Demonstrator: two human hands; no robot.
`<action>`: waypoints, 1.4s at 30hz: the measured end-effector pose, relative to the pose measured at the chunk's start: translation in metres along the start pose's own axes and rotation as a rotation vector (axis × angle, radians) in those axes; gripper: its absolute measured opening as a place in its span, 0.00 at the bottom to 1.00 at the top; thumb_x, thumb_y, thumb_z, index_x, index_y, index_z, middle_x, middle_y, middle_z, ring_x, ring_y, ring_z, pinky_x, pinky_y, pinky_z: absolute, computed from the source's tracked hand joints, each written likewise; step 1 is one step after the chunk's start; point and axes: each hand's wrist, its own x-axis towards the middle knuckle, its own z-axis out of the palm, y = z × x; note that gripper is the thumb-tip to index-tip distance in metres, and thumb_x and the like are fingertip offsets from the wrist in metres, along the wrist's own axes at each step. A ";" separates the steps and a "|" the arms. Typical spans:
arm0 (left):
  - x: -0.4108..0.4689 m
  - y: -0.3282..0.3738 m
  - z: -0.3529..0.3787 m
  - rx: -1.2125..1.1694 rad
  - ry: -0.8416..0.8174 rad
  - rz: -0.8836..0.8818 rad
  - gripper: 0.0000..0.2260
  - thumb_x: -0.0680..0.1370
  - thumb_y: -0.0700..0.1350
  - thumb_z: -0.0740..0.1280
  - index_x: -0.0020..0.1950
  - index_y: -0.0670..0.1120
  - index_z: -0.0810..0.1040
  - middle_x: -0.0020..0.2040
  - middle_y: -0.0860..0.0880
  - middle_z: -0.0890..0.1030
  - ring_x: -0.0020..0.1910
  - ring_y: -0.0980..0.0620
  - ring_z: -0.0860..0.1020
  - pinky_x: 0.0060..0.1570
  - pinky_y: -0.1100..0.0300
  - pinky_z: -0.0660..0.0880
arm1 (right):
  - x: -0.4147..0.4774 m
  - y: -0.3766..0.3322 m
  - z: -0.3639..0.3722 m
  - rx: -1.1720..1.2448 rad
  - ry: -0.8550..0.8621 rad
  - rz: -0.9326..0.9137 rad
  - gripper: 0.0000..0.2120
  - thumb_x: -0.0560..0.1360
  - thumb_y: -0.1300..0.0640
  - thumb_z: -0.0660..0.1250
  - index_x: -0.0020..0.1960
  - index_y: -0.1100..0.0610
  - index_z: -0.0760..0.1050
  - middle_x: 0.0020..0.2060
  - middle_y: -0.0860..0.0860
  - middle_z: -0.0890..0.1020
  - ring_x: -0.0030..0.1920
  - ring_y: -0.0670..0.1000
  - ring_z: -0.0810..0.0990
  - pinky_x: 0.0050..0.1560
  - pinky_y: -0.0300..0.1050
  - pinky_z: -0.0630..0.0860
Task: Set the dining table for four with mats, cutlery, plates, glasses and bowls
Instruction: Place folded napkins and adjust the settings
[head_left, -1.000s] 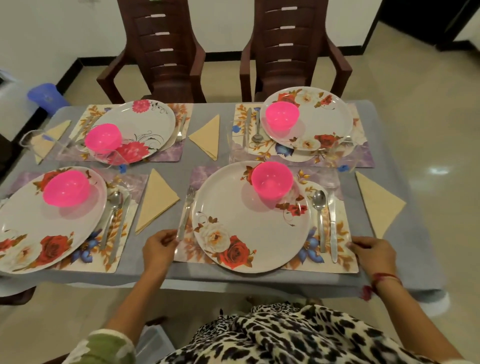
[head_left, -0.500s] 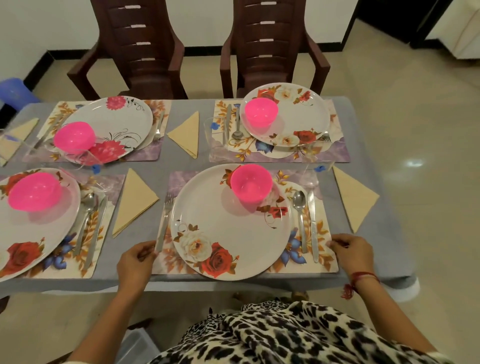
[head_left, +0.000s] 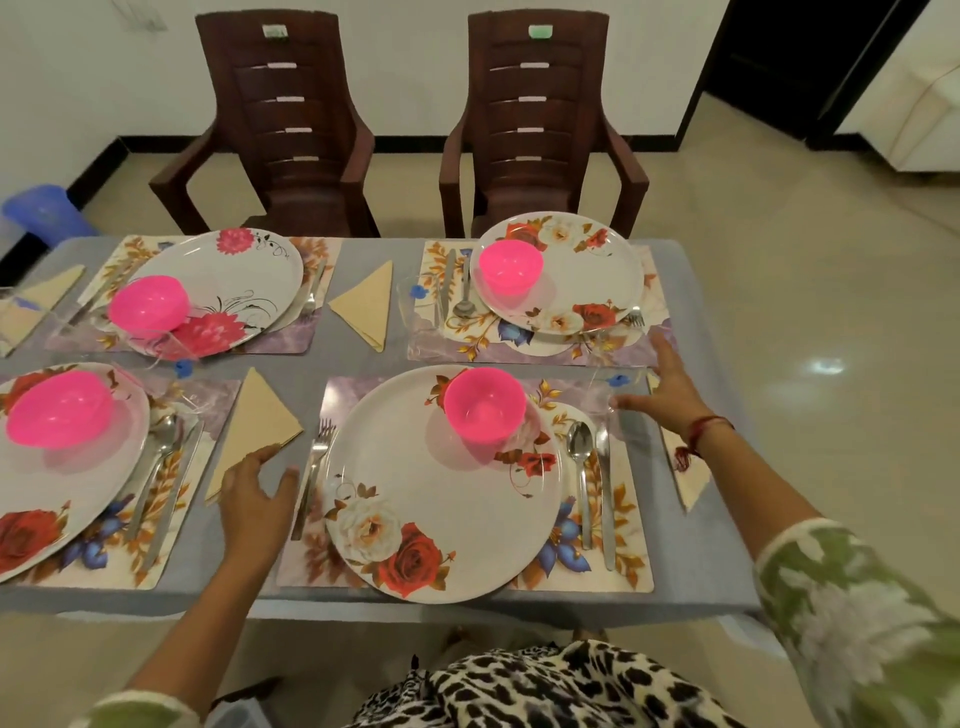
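The near floral mat (head_left: 631, 566) carries a rose-patterned plate (head_left: 441, 499) with a pink bowl (head_left: 483, 405) on its far rim. A fork (head_left: 314, 467) lies left of the plate; a spoon (head_left: 579, 452) and a knife (head_left: 605, 493) lie to its right. My left hand (head_left: 257, 499) hovers open, fingers spread, between the fork and a folded beige napkin (head_left: 254, 421). My right hand (head_left: 667, 387) is stretched out with spread fingers at a clear glass (head_left: 626, 410) on the mat's far right corner, its thumb at the glass wall. My right forearm partly covers another beige napkin (head_left: 688, 483).
Three other places on the grey tablecloth (head_left: 696, 561) have mats, floral plates, pink bowls and cutlery. A napkin (head_left: 366, 306) lies between the far two. Two brown chairs (head_left: 291, 135) stand behind the table. A blue bin (head_left: 44, 210) is on the floor at the far left.
Both hands have left the near mat's front corners. The left one rose beside the fork, and the right one reached forward to the glass. The camera tilted up.
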 end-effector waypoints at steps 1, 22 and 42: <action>0.001 0.002 0.002 0.001 -0.008 0.011 0.16 0.78 0.43 0.65 0.66 0.45 0.72 0.66 0.41 0.71 0.65 0.40 0.69 0.63 0.42 0.69 | 0.006 -0.002 0.002 0.032 -0.063 -0.002 0.50 0.65 0.64 0.77 0.76 0.52 0.50 0.75 0.53 0.58 0.72 0.55 0.60 0.66 0.46 0.64; -0.008 0.032 0.014 0.026 0.032 0.020 0.17 0.77 0.45 0.67 0.66 0.50 0.71 0.66 0.44 0.69 0.65 0.41 0.68 0.62 0.41 0.70 | 0.005 0.005 0.012 0.175 -0.113 -0.012 0.49 0.65 0.65 0.77 0.76 0.49 0.50 0.74 0.53 0.59 0.68 0.54 0.64 0.66 0.53 0.67; -0.192 0.188 0.116 -0.243 0.654 -0.282 0.12 0.78 0.47 0.65 0.61 0.48 0.72 0.66 0.45 0.72 0.66 0.45 0.70 0.61 0.47 0.71 | 0.025 0.063 -0.116 0.311 -0.097 -0.455 0.30 0.75 0.67 0.66 0.63 0.35 0.64 0.52 0.47 0.76 0.48 0.42 0.77 0.44 0.30 0.75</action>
